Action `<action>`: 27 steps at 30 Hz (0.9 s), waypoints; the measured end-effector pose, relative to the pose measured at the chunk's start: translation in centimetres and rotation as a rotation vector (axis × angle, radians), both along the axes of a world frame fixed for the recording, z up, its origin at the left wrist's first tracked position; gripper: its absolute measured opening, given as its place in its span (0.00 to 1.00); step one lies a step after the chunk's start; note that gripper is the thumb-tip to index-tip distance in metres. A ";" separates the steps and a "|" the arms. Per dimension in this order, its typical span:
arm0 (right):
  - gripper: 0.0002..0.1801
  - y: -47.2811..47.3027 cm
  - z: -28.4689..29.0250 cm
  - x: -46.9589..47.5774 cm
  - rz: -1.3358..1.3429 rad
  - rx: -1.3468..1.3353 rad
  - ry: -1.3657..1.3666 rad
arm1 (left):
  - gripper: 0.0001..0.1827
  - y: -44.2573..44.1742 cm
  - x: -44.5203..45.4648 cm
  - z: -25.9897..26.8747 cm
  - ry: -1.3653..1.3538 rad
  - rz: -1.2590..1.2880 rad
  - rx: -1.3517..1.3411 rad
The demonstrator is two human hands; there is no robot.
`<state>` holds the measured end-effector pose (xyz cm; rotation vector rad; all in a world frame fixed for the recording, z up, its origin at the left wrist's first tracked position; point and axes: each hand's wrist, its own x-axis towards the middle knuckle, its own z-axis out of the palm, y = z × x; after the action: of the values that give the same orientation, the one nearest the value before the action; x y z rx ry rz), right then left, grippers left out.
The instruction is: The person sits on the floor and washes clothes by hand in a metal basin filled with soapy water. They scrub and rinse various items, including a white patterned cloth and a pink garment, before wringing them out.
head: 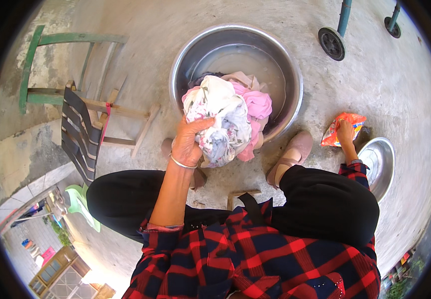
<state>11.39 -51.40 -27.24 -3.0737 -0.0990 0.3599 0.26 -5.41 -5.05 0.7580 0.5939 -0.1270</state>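
My left hand (188, 144) grips a bunched white floral cloth (223, 108), holding it over the near rim of a large metal basin (174, 80). Pink cloth (258, 104) lies bunched beside and under it, with a beige piece and a dark one behind. Shallow cloudy water (245, 58) shows in the basin's far part. Off to the right, my right hand (345, 132) is at an orange plastic packet (355, 120) on the floor, its fingers at or inside the packet's top; the fingertips are hidden, so the hold is unclear.
A smaller metal basin (389, 157) stands just right of my right forearm. At the left are a green and bare wooden frame (82, 37) and a seat with dark straps (79, 138). Wheeled blue legs (344, 18) stand at the upper right. My shoes flank the large basin's near side.
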 end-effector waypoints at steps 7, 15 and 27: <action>0.04 -2.3 -2.8 -1.1 -0.008 0.159 -0.199 | 0.35 0.6 -1.4 -0.9 -0.064 -0.006 -0.095; 0.05 -3.1 6.1 -1.0 -0.489 1.024 0.185 | 0.38 1.1 -2.7 0.3 -0.207 -0.044 -0.161; 0.02 29.4 37.0 -2.6 0.352 0.971 0.475 | 0.39 0.4 -3.1 4.3 -0.419 -0.139 -0.303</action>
<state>8.83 -22.01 9.79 -1.9528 -0.5916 0.7627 -2.89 -5.03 -0.76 0.5085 0.1176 -0.1766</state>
